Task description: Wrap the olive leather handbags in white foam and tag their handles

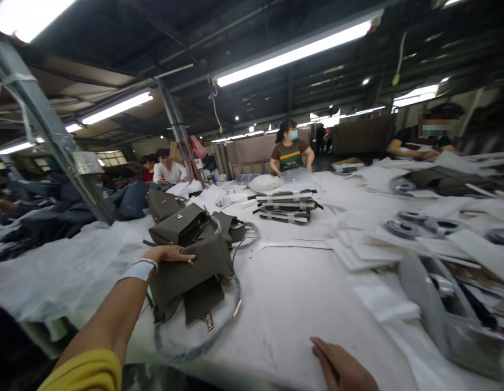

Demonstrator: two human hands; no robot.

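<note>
My left hand [167, 254] reaches out from a yellow sleeve, with a white wristband and a thin bangle at the wrist. Its fingers lie on the top edge of a dark olive handbag [190, 277] that lies on the white-covered table [292, 304], its strap looped in front. More olive handbags [179, 225] are piled just behind it. My right hand [341, 369] rests flat on the table near the front edge, fingers stretched out, holding nothing.
A stack of flat dark bag parts [287, 206] sits mid-table. White sheets [357, 247] and tape rolls [402, 228] spread on the right, with a grey tool [447, 309] near the right edge. Three other people work at the far side; a metal post [52, 136] stands left.
</note>
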